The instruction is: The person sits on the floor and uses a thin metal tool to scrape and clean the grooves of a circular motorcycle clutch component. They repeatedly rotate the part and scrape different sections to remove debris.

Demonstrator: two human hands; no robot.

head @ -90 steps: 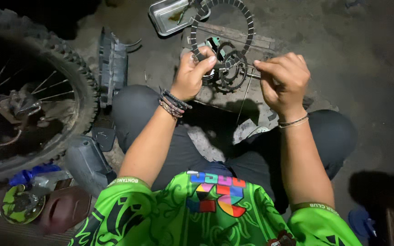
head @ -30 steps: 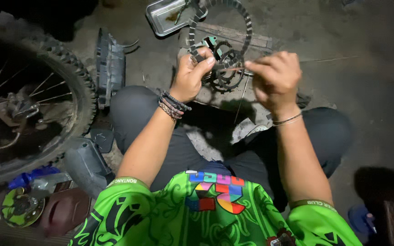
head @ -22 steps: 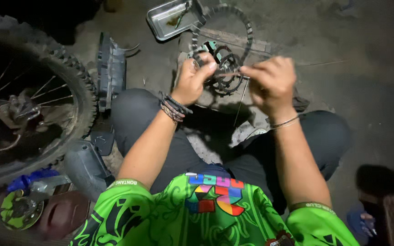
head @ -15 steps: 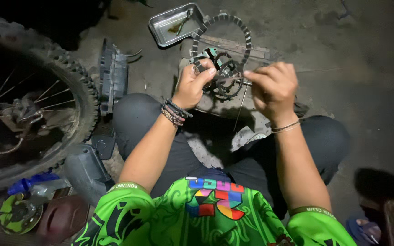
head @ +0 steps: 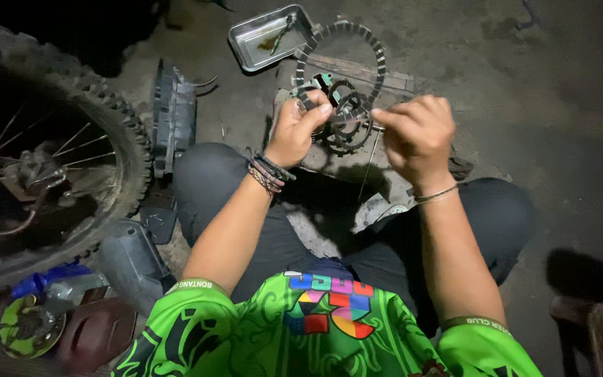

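Note:
My left hand (head: 296,126) grips a round toothed metal part (head: 347,124), a small sprocket-like piece with a greenish fitting behind it. My right hand (head: 417,132) is pinched shut on a thin wire (head: 370,155) that hangs down from the right side of that part. A large ring with dark and light segments (head: 378,63) lies on a wooden board (head: 357,70) right behind both hands. I sit cross-legged on the ground, with dark trousers and a green shirt in view.
A knobby spoked motorcycle wheel (head: 116,139) lies at left. A metal tray (head: 263,38) sits behind the ring. A black plastic cover (head: 172,115) stands by my left knee. A grey part (head: 130,262), a blue bottle (head: 43,279) and a green disc (head: 26,328) lie at lower left.
My hands stay on the toothed part. My right hand has shifted slightly left, closer to it, still pulling the wire. The view has tilted forward a little.

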